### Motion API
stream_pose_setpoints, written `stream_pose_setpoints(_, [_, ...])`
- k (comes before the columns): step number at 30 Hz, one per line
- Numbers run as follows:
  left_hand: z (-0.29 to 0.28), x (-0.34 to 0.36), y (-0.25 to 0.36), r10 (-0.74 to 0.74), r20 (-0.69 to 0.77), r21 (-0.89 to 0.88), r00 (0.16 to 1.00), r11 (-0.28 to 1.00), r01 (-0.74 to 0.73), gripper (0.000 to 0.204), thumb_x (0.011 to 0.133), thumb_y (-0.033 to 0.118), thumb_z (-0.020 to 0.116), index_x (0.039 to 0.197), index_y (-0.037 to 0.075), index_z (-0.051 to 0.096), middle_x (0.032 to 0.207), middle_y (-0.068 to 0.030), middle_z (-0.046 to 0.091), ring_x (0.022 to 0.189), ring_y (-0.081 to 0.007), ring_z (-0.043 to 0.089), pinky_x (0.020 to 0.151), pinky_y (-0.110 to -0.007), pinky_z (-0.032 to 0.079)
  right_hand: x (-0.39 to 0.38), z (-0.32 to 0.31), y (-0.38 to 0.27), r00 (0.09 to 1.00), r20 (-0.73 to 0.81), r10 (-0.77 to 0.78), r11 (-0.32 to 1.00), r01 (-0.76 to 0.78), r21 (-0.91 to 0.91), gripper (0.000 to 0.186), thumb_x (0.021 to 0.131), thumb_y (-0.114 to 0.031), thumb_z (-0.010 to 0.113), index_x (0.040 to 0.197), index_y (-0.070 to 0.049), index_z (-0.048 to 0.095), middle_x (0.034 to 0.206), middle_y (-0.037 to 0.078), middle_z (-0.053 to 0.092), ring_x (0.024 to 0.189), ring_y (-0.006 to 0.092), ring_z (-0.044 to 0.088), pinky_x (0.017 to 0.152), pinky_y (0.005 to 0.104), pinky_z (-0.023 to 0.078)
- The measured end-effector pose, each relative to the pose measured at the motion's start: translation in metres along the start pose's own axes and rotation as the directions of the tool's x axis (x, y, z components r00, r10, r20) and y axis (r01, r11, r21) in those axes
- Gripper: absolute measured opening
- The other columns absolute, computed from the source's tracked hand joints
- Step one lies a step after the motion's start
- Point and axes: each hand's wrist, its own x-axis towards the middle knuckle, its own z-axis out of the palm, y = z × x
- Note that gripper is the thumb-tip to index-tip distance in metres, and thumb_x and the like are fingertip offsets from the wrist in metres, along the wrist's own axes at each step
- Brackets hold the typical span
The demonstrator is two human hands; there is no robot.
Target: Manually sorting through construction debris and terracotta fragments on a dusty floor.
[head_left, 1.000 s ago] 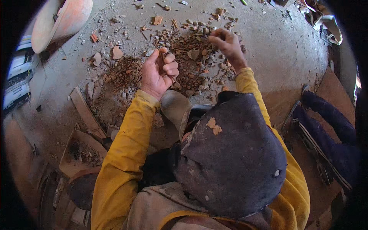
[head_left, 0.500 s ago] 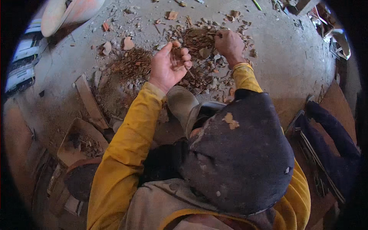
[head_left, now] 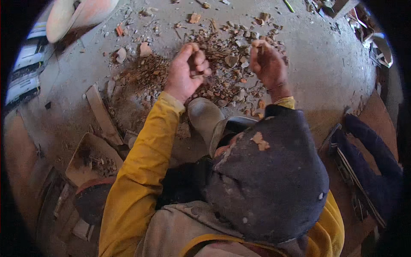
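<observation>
My left hand (head_left: 185, 73) is raised over a heap of brown fragments (head_left: 218, 81), palm turned inward and fingers curled; whatever lies in them is hidden. To its right, my right hand (head_left: 269, 66) hangs above the heap's right side, thumb and forefinger drawn together around something too small to name. The heap is a mix of flat reddish-brown chips, grey pebbles and dust on the floor. A second patch of brown chips (head_left: 150, 70) spreads to the left of my left hand. Just in front of the heap stands my grey boot (head_left: 204, 118), beside my dark-covered knee (head_left: 265, 180).
On the left are a wooden board (head_left: 102, 113) and a tan scoop-shaped container (head_left: 87, 162) with debris inside. Stacked white-and-dark packages (head_left: 25, 81) stand farther left. Dark blue cloth (head_left: 372, 150) lies at right. Scrap pieces (head_left: 379, 47) lie at the far right, on the grey floor (head_left: 325, 64).
My right hand has lifted off the heap toward me and turned, showing its palm side. My left hand stays nearly in place, its fingers curled in more.
</observation>
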Motion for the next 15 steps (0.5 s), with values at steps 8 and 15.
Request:
stream_pose_setpoints(8, [-0.015,-0.004,0.02,-0.03,-0.06,-0.07,0.998,0.997,0.026,0.031,0.102,0.038,0.041,0.083,0.015,0.049,0.067,0.0028,0.04,0.058,-0.0121,0.039,0.058,-0.029,0.037,-0.015,-0.032,0.005,0.907,-0.336,-0.254,0.355,-0.235,-0.905,0.027,0.087,-0.032,0.071,0.081,-0.006,0.066,0.067,0.002,0.056,0.056,0.0111,0.05,0.051,0.0295,0.042])
stream_pose_setpoints(15, [0.0,-0.006,0.009,-0.079,-0.215,-0.059,0.973,0.996,0.068,0.03,0.105,0.031,0.036,0.089,0.012,0.053,0.07,0.0017,0.044,0.06,-0.0121,0.042,0.063,-0.032,0.044,-0.008,-0.016,0.03,0.869,-0.224,-0.441,-0.142,-0.314,-0.939,0.03,0.08,-0.035,0.072,0.1,-0.013,0.071,0.086,0.015,0.07,0.078,0.0342,0.067,0.069,0.0419,0.053])
